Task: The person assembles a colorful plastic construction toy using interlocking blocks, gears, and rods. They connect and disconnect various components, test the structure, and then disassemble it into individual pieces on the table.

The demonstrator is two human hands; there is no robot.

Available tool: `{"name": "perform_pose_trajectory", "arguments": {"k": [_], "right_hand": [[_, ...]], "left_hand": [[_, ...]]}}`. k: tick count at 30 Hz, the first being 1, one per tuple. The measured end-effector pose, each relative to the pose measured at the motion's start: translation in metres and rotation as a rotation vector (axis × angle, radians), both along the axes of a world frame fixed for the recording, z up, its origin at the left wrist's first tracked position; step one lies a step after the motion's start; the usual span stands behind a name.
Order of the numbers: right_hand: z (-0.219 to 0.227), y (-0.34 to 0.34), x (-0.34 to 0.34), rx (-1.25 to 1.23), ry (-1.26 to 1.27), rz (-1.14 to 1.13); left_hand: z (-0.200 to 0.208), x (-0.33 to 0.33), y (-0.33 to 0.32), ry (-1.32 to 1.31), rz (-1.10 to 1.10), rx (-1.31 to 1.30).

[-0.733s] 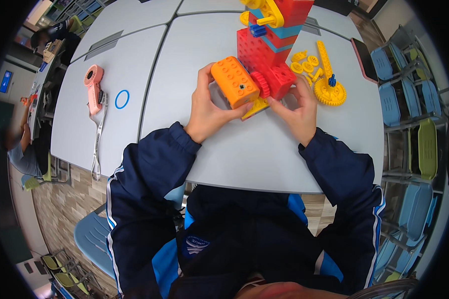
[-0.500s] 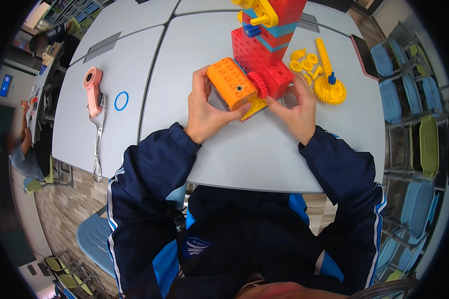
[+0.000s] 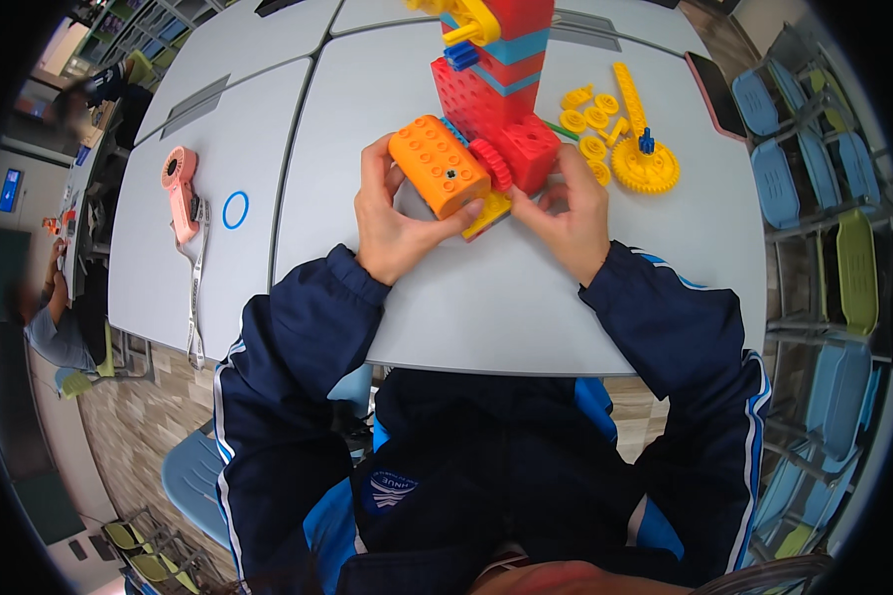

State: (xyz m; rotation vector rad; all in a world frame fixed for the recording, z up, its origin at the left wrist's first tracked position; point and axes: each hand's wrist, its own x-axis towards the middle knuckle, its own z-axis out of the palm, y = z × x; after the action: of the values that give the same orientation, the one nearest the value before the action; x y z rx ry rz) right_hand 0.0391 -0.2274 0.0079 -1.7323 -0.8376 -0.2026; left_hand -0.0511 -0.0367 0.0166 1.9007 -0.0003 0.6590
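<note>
A toy building-brick model stands in front of me, with a tall red and blue brick tower (image 3: 513, 77) at its back. Wrapped round the orange motor block (image 3: 435, 164) at its left side is my left hand (image 3: 392, 236), thumb at the block's lower front corner. My right hand (image 3: 577, 223) grips the red brick base (image 3: 531, 151) from the right, its fingers partly hidden behind it. Between the two hands sit a red gear wheel (image 3: 489, 165) and a yellow piece (image 3: 492, 215) low down. Higher up, a blue gear (image 3: 460, 56) and a yellow arm (image 3: 481, 25) stick out leftward.
Right of the model lie several small yellow wheels (image 3: 595, 118), a yellow beam (image 3: 627, 94) and a large yellow gear (image 3: 646, 167). A phone (image 3: 714, 94) rests at the table's right edge. Leftward are a pink handheld fan (image 3: 180, 188) with strap and a blue ring (image 3: 235, 209).
The model and both hands sit a little further left in the picture, and the table contents have shifted slightly too. Both hands keep their hold; a green piece now shows beside the red base.
</note>
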Motion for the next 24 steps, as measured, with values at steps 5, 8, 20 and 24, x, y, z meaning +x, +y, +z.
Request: {"name": "perform_pose_trajectory", "arguments": {"k": [5,8,20,24], "right_hand": [[-0.002,0.000,0.000,0.015,0.001,0.015],[0.005,-0.002,-0.001,-0.099,0.049,0.004],[0.015,-0.004,0.020,0.182,-0.048,0.129],[0.052,-0.001,0.029,0.273,-0.123,0.124]], "left_hand": [[0.001,-0.001,-0.002,-0.006,-0.014,0.039],[-0.001,-0.001,0.000,-0.007,-0.025,0.040],[-0.006,0.003,0.001,0.060,-0.082,0.055],[-0.005,0.002,0.003,0.081,-0.082,0.057]]}}
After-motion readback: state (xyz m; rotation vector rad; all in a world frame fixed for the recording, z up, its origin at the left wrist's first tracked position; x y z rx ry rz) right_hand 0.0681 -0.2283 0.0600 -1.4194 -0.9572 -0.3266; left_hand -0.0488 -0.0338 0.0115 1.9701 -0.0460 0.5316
